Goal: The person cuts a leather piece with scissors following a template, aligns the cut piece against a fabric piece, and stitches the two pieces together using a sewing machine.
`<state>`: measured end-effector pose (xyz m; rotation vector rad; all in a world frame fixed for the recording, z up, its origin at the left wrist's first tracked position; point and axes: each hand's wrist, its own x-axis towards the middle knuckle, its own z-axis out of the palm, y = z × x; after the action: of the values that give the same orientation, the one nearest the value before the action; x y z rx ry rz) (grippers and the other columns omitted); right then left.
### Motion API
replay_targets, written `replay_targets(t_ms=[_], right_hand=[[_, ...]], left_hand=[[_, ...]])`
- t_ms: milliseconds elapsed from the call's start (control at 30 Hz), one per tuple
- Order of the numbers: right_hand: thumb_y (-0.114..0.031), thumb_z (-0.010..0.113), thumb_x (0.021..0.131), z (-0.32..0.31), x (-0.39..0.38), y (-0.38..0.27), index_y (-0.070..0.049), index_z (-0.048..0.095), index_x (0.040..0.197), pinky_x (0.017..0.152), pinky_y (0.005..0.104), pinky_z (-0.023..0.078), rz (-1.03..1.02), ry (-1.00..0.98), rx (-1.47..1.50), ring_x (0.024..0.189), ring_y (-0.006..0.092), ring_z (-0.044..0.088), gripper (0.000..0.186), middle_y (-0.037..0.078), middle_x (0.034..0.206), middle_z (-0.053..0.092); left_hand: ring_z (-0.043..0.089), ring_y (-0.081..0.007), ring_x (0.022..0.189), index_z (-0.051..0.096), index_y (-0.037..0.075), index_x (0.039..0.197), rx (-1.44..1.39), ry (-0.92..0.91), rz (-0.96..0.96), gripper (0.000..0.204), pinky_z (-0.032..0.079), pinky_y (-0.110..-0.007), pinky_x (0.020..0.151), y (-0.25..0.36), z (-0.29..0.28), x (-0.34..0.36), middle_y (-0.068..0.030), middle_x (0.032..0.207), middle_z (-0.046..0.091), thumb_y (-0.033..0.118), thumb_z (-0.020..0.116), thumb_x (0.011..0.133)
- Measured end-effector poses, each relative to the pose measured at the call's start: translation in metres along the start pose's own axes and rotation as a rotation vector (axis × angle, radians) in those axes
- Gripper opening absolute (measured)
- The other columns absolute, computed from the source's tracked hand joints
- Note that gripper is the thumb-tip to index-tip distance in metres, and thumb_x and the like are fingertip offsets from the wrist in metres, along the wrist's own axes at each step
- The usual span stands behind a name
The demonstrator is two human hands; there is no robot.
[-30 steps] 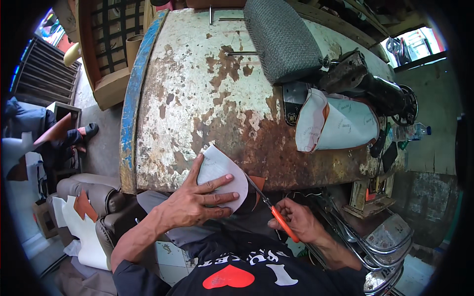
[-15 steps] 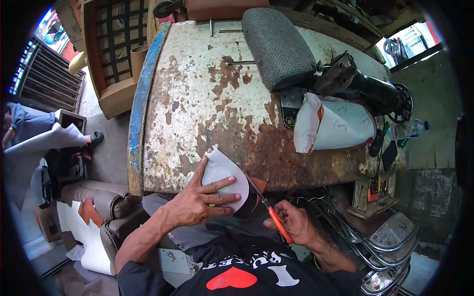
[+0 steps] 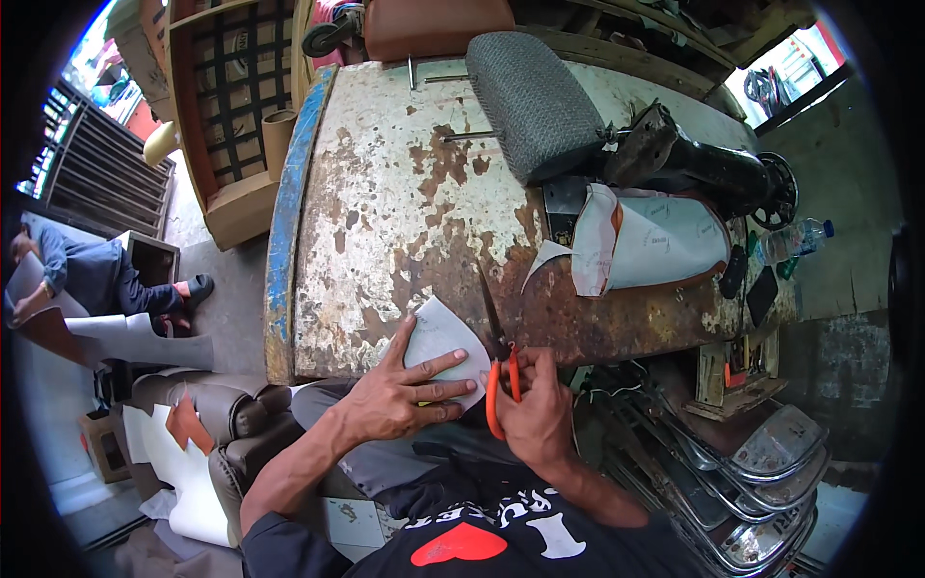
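Note:
My left hand (image 3: 395, 390) lies with its fingers spread over a pale-backed, curved piece of upholstery material (image 3: 438, 332), pressing it at the near edge of the worktable. Part of the piece is under the fingers. In my right hand (image 3: 540, 409) is a pair of scissors (image 3: 494, 380) with orange handles, my fingers round them. Their dark blades point away from me, just right of the piece, and look nearly together. A thin, pointed white offcut (image 3: 547, 258) lies farther off, beside a larger rolled piece of pale-backed material (image 3: 665, 241).
A black sewing machine (image 3: 694, 164) stands at the right of the worn table (image 3: 376, 202). Near it are a grey padded headrest (image 3: 535, 106) and a plastic bottle (image 3: 795, 241). Metal frames (image 3: 742, 482) are stacked at lower right. Another person (image 3: 77, 270) sits at left.
My right hand has moved left and turned the scissors away from me, off the piece's edge. The brown-faced scrap beside the piece is gone; a white offcut now lies near the rolled material.

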<state>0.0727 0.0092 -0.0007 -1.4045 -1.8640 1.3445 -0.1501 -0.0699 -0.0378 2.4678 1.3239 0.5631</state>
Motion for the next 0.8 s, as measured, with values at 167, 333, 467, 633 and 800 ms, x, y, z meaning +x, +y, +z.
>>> replay_targets(t_ms=[167, 333, 467, 633, 800], right_hand=[[-0.017, 0.083, 0.087, 0.007, 0.027, -0.013, -0.003, 0.053, 0.112, 0.068, 0.0474, 0.058, -0.158, 0.079, -0.196, 0.079, 0.0388, 0.074, 0.041, 0.015, 0.090, 0.074], [-0.013, 0.082, 0.082, 0.009, 0.037, -0.026, -0.003, 0.051, 0.117, 0.079, 0.0549, 0.054, -0.290, -0.037, -0.349, 0.095, 0.0475, 0.068, 0.049, 0.027, 0.103, 0.067], [-0.016, 0.080, 0.083, 0.012, 0.044, -0.027, -0.001, 0.046, 0.118, 0.078, 0.0576, 0.053, -0.213, -0.157, -0.330, 0.090, 0.0503, 0.069, 0.051, 0.028, 0.097, 0.069], [-0.034, 0.081, 0.085, 0.004, 0.066, -0.016, -0.003, 0.052, 0.124, 0.078, 0.0455, 0.058, 0.011, -0.252, -0.254, 0.090, 0.0358, 0.076, 0.058, 0.020, 0.094, 0.074], [-0.023, 0.082, 0.089, 0.002, 0.066, -0.008, -0.001, 0.054, 0.120, 0.069, 0.0332, 0.054, -0.047, -0.302, -0.109, 0.081, 0.0135, 0.068, 0.047, 0.012, 0.091, 0.073]], left_hand=[[0.042, -0.0214, 0.151, 0.080, 0.027, 0.099, 0.149, -0.002, 0.046, 0.019, 0.016, -0.079, 0.122, -0.003, 0.013, -0.005, 0.0102, 0.143, 0.064, 0.028, 0.067, 0.085], [0.041, -0.0242, 0.151, 0.080, 0.023, 0.101, 0.268, 0.010, 0.072, 0.025, 0.019, -0.075, 0.124, -0.002, 0.024, -0.011, 0.0065, 0.136, 0.068, 0.026, 0.066, 0.080], [0.039, -0.0229, 0.152, 0.080, 0.024, 0.103, 0.348, -0.020, 0.094, 0.026, 0.018, -0.072, 0.126, 0.000, 0.028, -0.013, 0.0069, 0.136, 0.068, 0.027, 0.065, 0.082], [0.033, -0.0212, 0.156, 0.079, 0.025, 0.105, 0.407, -0.030, 0.116, 0.024, 0.014, -0.071, 0.127, 0.003, 0.029, -0.011, 0.0082, 0.145, 0.063, 0.026, 0.062, 0.088], [0.044, -0.0246, 0.149, 0.080, 0.021, 0.102, 0.103, 0.068, 0.040, 0.016, 0.020, -0.066, 0.126, 0.015, 0.011, -0.007, 0.0029, 0.139, 0.068, 0.023, 0.072, 0.089]])
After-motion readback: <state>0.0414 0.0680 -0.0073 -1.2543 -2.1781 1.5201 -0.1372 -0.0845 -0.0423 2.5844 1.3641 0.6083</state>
